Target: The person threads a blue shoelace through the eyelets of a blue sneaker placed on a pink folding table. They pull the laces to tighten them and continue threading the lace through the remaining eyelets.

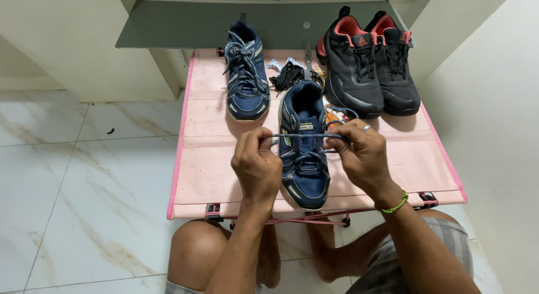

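Note:
A navy blue sneaker [304, 153] lies on a low pink table [208, 159], toe toward me. My left hand [256, 166] pinches one end of its blue-grey lace [306, 136] at the shoe's left side. My right hand [362, 153], with a ring and a green bead bracelet, pinches the other end at the right side. The lace is stretched taut and level between both hands, across the shoe's tongue.
A second navy sneaker [246, 75] with its laces in place lies at the back left of the table. A pair of black and red shoes [368, 66] stands at the back right. Loose black laces [287, 76] lie between them. White marble floor lies to the left, a wall to the right.

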